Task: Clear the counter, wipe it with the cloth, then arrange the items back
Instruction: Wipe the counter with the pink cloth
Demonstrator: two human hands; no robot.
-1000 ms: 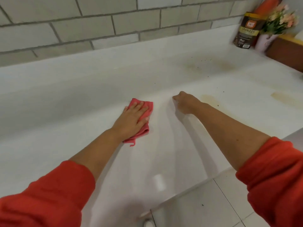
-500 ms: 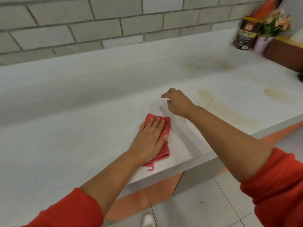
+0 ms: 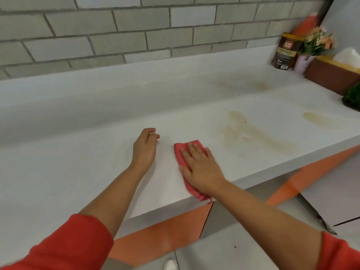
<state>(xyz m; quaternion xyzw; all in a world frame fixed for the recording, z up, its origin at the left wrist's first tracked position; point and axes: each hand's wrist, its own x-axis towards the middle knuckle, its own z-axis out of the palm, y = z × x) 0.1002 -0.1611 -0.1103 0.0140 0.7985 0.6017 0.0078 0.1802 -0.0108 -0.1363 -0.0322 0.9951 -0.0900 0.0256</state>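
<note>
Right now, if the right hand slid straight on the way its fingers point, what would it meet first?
Bare counter, probably as far as the raised back ledge. The right hand and cloth would pass left of the stain.

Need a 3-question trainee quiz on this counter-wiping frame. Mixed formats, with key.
1. True or false: the pink cloth lies under the right hand, whose fingers are flat on it.
2. Where are the yellowish stains relative to the cloth? A) to its left B) to its right C) beneath it
3. Fill in: the left hand holds ____.
Key: 1 true; 2 B; 3 nothing.
</note>
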